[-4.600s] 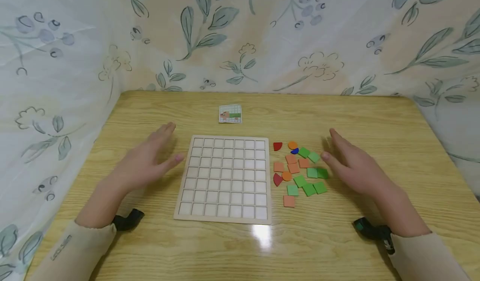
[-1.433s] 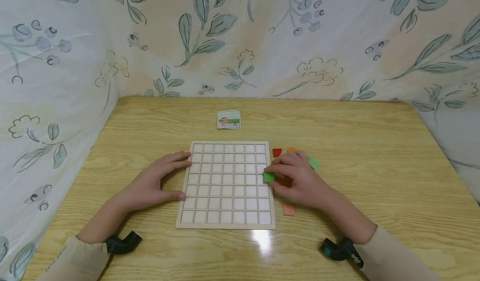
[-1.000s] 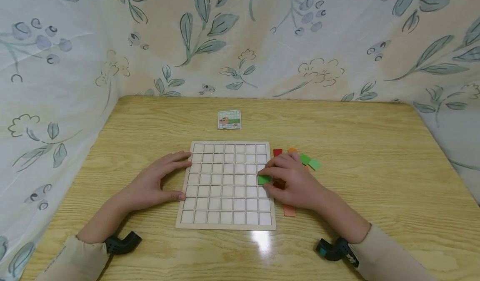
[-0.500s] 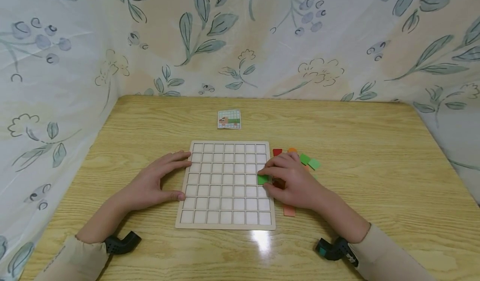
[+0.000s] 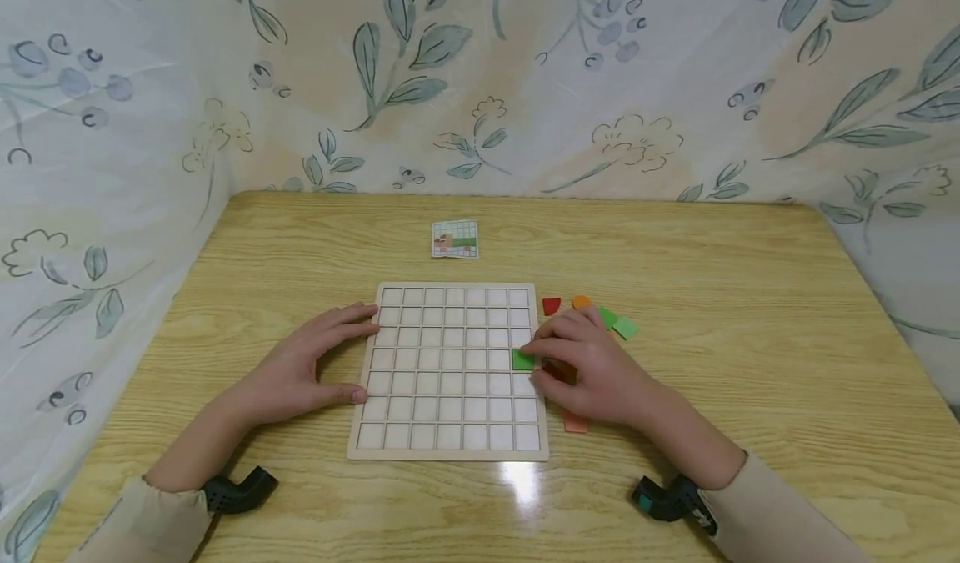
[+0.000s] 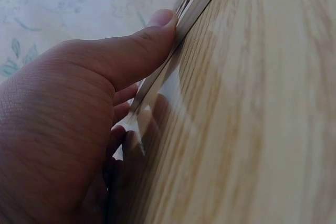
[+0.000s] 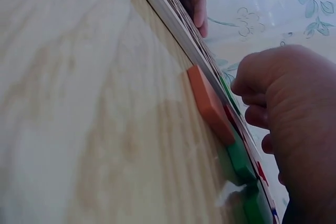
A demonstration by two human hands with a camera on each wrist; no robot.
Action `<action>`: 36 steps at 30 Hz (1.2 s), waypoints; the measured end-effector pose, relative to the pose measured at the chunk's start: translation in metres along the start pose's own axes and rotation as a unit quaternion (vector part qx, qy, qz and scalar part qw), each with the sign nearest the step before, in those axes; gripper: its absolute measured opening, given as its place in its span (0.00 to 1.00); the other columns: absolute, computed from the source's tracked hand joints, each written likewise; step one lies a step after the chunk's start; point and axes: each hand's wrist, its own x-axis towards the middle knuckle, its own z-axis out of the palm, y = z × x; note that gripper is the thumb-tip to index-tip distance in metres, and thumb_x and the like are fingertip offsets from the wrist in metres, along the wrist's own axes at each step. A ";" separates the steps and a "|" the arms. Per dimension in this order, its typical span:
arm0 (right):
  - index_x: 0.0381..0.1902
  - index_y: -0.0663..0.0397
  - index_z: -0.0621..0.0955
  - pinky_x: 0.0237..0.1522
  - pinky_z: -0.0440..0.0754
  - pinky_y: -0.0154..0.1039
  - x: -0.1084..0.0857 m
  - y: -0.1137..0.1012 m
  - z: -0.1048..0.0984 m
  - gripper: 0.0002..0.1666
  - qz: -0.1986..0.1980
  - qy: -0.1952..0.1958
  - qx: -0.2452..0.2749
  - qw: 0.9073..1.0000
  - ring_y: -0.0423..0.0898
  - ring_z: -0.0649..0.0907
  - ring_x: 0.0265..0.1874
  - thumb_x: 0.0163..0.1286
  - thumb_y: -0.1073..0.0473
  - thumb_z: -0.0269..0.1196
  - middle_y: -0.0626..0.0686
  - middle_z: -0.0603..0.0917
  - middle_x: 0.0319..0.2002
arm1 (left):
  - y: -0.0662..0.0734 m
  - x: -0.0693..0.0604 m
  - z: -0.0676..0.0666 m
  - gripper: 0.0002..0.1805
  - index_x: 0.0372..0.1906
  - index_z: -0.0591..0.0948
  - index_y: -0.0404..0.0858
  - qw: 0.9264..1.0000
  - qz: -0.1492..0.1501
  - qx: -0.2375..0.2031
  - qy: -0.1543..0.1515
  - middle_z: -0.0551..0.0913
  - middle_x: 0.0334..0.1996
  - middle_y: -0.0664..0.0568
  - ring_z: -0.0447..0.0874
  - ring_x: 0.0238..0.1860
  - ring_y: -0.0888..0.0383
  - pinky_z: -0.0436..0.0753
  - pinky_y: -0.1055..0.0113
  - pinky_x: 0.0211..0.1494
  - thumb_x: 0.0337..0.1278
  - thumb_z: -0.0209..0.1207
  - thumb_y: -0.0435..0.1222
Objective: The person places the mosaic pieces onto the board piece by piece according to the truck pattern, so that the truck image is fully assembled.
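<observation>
A light wooden grid board (image 5: 450,454) lies flat on the table. One green square tile (image 5: 522,360) sits in a cell of its right-hand column, about halfway down. Over the board's right edge is my right hand (image 5: 600,371), its index fingertip at the tile's upper right corner and its thumb apart from the tile. My left hand (image 5: 300,371) rests against the board's left edge, thumb and fingers spread; the left wrist view shows the thumb (image 6: 142,45) touching the rim. Some loose tiles right of the board are hidden beneath my right hand.
A small picture card (image 5: 454,239) lies behind the board. Beside the right edge are a red quarter piece (image 5: 551,305), an orange disc (image 5: 581,302), a light green square (image 5: 626,328) and an orange square (image 5: 576,424). A patterned cloth (image 5: 480,71) hangs behind the table.
My right hand has carried the green tile from the loose pieces into the board's right column and loosened its pinch. My left hand has come to the board's left edge and stayed there.
</observation>
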 end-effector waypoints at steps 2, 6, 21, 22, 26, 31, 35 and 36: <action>0.52 0.51 0.93 0.54 0.67 0.48 -0.003 -0.001 -0.002 0.16 0.000 0.004 -0.004 1.000 0.45 0.80 0.51 0.65 0.59 0.77 0.44 0.86 0.48 | 0.000 0.000 0.000 0.46 0.80 0.75 0.48 1.000 0.002 0.000 0.001 0.63 0.85 0.53 0.55 0.86 0.41 0.59 0.37 0.83 0.58 0.81 0.52; 0.50 0.51 0.93 0.54 0.67 0.49 -0.012 -0.003 -0.007 0.16 -0.011 0.017 0.001 1.000 0.46 0.79 0.49 0.63 0.62 0.78 0.45 0.86 0.47 | 0.000 0.000 0.001 0.46 0.80 0.76 0.48 1.000 0.006 -0.001 0.001 0.64 0.85 0.53 0.55 0.86 0.41 0.60 0.38 0.83 0.58 0.81 0.52; 0.49 0.50 0.93 0.55 0.64 0.48 -0.043 -0.002 -0.018 0.16 -0.002 0.026 0.006 1.000 0.46 0.80 0.51 0.62 0.62 0.77 0.42 0.87 0.49 | 0.001 0.002 -0.001 0.47 0.81 0.75 0.47 1.000 0.003 -0.005 -0.006 0.63 0.85 0.52 0.55 0.86 0.40 0.60 0.31 0.80 0.58 0.81 0.52; 0.49 0.50 0.92 0.54 0.64 0.48 -0.044 -0.003 -0.019 0.16 -0.001 0.025 0.005 1.000 0.46 0.79 0.51 0.62 0.62 0.77 0.42 0.87 0.49 | 0.002 0.002 -0.001 0.47 0.81 0.75 0.47 1.000 0.002 -0.005 -0.006 0.63 0.85 0.52 0.55 0.86 0.40 0.60 0.32 0.80 0.58 0.81 0.52; 0.48 0.47 0.92 0.55 0.62 0.47 -0.050 -0.005 -0.021 0.15 0.010 0.023 0.009 1.000 0.44 0.78 0.50 0.62 0.62 0.76 0.41 0.87 0.48 | 0.001 0.002 -0.002 0.47 0.81 0.75 0.48 1.000 0.000 -0.006 -0.005 0.63 0.85 0.53 0.55 0.86 0.41 0.61 0.33 0.80 0.58 0.81 0.52; 0.49 0.45 0.92 0.56 0.64 0.47 -0.058 -0.008 -0.025 0.18 0.009 0.030 -0.004 1.000 0.45 0.81 0.51 0.61 0.65 0.75 0.40 0.88 0.49 | 0.001 0.001 -0.003 0.47 0.81 0.75 0.50 1.000 -0.004 -0.007 -0.003 0.63 0.85 0.56 0.56 0.86 0.44 0.61 0.37 0.81 0.58 0.81 0.52; 0.51 0.45 0.91 0.57 0.65 0.49 -0.063 -0.009 -0.027 0.20 0.008 0.025 -0.024 0.999 0.45 0.82 0.52 0.59 0.64 0.76 0.40 0.88 0.50 | 0.001 0.000 -0.003 0.47 0.81 0.74 0.49 1.000 0.001 -0.003 -0.004 0.63 0.85 0.54 0.56 0.85 0.42 0.61 0.40 0.82 0.58 0.81 0.52; 0.51 0.45 0.91 0.57 0.65 0.49 -0.065 -0.009 -0.027 0.20 0.011 0.022 -0.027 0.999 0.45 0.82 0.52 0.60 0.63 0.77 0.40 0.88 0.50 | 0.002 0.000 -0.003 0.47 0.81 0.74 0.49 1.000 0.001 -0.002 -0.005 0.63 0.85 0.54 0.56 0.85 0.42 0.61 0.41 0.82 0.58 0.81 0.52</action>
